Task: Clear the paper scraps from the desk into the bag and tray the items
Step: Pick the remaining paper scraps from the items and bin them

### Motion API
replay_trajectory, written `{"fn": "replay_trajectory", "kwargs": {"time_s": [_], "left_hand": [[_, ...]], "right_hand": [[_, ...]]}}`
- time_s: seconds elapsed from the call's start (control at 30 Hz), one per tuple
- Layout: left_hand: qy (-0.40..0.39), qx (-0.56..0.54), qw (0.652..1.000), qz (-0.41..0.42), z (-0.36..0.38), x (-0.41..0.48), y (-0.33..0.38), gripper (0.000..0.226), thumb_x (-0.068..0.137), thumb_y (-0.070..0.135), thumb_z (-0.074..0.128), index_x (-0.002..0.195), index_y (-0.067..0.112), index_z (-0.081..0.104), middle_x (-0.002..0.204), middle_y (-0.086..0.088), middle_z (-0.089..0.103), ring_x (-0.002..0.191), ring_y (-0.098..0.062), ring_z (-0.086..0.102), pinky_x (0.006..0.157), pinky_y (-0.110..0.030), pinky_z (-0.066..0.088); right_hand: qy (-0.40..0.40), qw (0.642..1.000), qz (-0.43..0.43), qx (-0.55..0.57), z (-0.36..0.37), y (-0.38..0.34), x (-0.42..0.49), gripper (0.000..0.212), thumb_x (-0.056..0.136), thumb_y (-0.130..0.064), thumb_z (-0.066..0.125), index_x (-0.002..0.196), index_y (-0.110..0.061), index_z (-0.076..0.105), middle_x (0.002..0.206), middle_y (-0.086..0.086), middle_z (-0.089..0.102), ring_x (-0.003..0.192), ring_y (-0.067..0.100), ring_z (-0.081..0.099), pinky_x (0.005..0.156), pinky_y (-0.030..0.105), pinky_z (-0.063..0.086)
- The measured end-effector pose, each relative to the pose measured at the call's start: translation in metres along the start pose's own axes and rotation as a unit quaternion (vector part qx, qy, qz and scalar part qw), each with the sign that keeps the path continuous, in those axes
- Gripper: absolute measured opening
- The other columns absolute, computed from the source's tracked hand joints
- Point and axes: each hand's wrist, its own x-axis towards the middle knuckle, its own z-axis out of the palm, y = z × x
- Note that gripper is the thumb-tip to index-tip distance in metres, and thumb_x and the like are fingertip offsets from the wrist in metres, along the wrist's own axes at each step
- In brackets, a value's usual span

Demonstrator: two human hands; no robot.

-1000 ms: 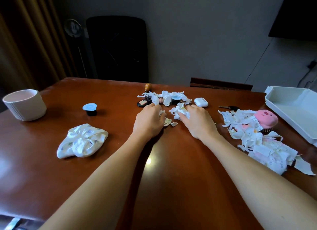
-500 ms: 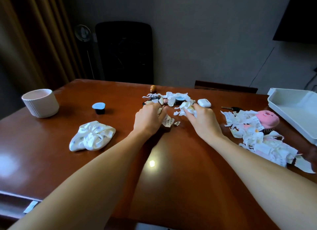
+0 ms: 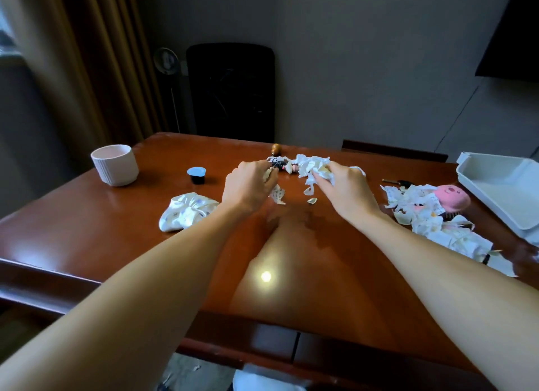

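Scrap-gathering step: left hand (image 3: 248, 186) and right hand (image 3: 339, 183) each clutch paper scraps (image 3: 313, 167) mid-frame above the bench (image 3: 87, 239); next, carry them to the crumpled bag (image 3: 186, 211) left of center.

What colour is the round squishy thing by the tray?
Pink, with a little face; the squishy toy shows in the head view.

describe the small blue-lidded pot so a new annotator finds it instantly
Start at the white ribbed cup on the far left of the desk. Just right of it, standing alone on bare wood and left of the left hand, is the pot. It is the only thing there with a dark body and a light blue foil lid; the crumpled white bag lies nearer the camera.
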Motion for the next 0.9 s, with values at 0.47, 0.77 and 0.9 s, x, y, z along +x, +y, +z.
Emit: {"fn": "replay_trajectory", "kwargs": {"time_s": [0.47,0.77,0.9], "left_hand": [[0.049,0.033,0.998,0.003,-0.116,-0.034,-0.021,0.029,0.101,0.036,0.05,0.078,0.02,0.05,0.068,0.009,0.052,0.049,-0.009,0.044,0.046,-0.018,0.025],[0.087,0.069,0.993,-0.031,-0.19,-0.073,-0.092,0.031,0.1,0.037,0.052,0.086,0.014,0.066,0.082,0.0,0.071,0.063,-0.011,0.063,0.049,-0.018,0.045],[0.084,0.11,0.987,-0.079,-0.225,-0.097,-0.115,0.03,0.101,0.036,0.05,0.09,0.014,0.067,0.079,0.008,0.061,0.052,-0.004,0.048,0.044,-0.008,0.027]], "right_hand": [[0.01,0.995,-0.074,0.062,-0.017,-0.104,-0.005,0.032,0.098,-0.031,0.057,0.109,-0.002,0.065,0.086,0.009,0.067,0.063,0.009,0.044,0.043,0.009,0.027],[-0.004,0.981,-0.141,0.131,0.008,-0.192,-0.008,0.025,0.096,-0.031,0.06,0.087,-0.008,0.062,0.06,-0.009,0.049,0.051,0.005,0.045,0.048,0.021,0.029],[-0.018,0.974,-0.175,0.145,0.024,-0.234,-0.013,0.022,0.096,-0.03,0.06,0.093,-0.009,0.064,0.072,0.0,0.063,0.058,0.011,0.053,0.048,0.019,0.032]]}}
